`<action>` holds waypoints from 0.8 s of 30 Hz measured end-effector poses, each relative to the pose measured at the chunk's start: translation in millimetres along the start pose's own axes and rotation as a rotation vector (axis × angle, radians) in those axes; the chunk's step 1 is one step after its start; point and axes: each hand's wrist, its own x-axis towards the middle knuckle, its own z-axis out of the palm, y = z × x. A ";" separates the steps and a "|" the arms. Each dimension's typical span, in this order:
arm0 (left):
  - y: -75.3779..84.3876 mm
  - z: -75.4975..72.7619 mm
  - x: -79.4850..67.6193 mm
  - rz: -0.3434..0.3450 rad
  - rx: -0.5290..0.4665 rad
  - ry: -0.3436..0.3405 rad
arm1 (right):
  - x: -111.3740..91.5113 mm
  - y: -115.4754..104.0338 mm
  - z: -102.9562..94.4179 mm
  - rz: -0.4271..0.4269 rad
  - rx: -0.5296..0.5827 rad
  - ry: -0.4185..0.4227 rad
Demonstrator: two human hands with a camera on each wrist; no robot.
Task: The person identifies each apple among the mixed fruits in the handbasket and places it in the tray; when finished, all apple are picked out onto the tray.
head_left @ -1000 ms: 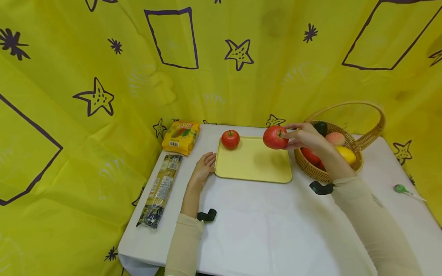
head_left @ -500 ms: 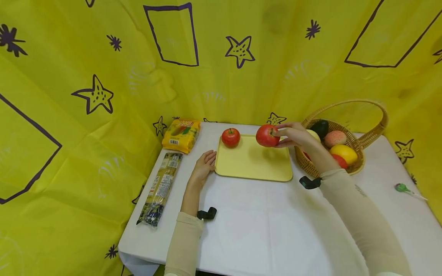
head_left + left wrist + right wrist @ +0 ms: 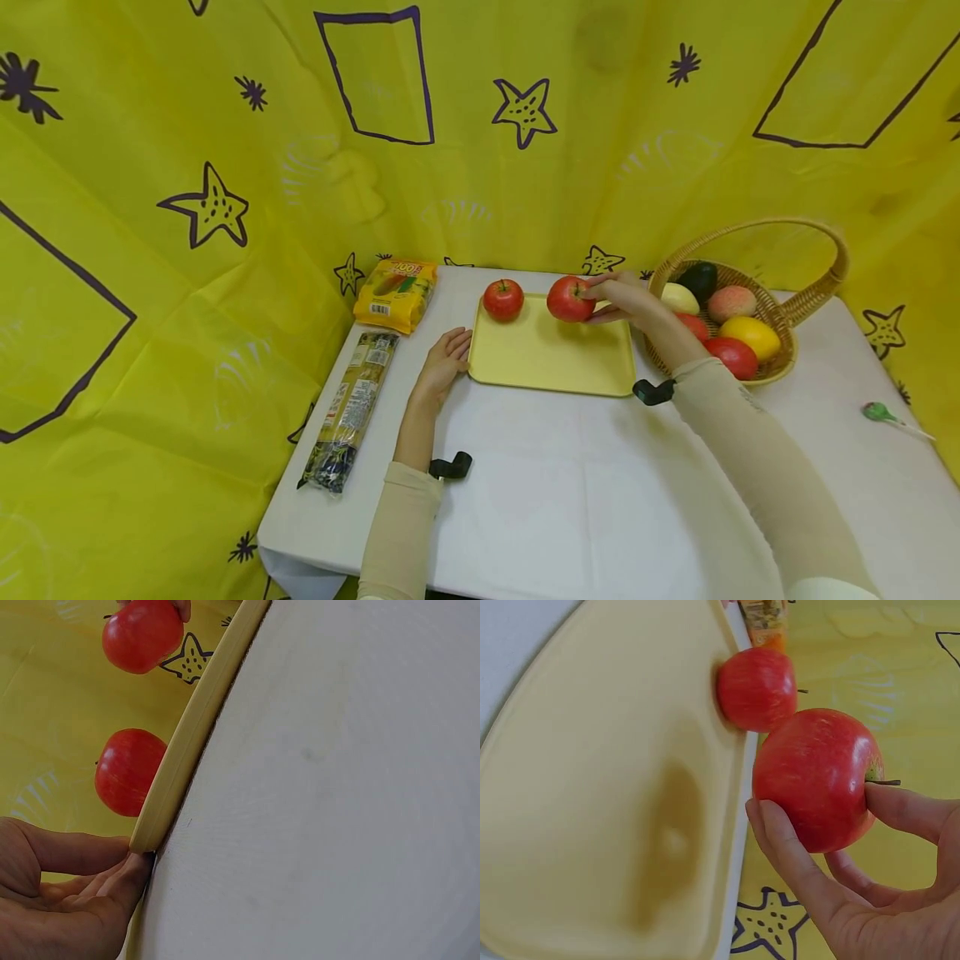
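My right hand (image 3: pixel 624 297) holds a red apple (image 3: pixel 568 300) between thumb and fingers, above the back right part of a pale yellow tray (image 3: pixel 551 358). In the right wrist view this apple (image 3: pixel 814 780) has its stem toward the thumb, and its shadow falls on the tray. A second red apple (image 3: pixel 503 300) rests in the tray's back left corner. At the tray's left side, my left hand (image 3: pixel 442 367) pinches the front left corner. The left wrist view shows the thumb on the rim (image 3: pixel 180 750) and the fingers tucked under it.
Right of the tray stands a wicker basket (image 3: pixel 817 302) of fruit, its tall handle arching up. A yellow packet (image 3: pixel 395 296) and a long clear-wrapped pack (image 3: pixel 348 412) lie at the left. A green lollipop (image 3: pixel 877 411) lies far right. Yellow patterned cloth hangs behind.
My right hand has carried the apple left, from beside the basket to farther over the tray, uncovering more fruit in the basket. The left hand stays at the tray corner.
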 end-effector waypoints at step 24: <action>0.6 -0.8 0.8 0.000 -0.007 0.000 | 47.2 21.3 27.0 0.040 -0.054 0.138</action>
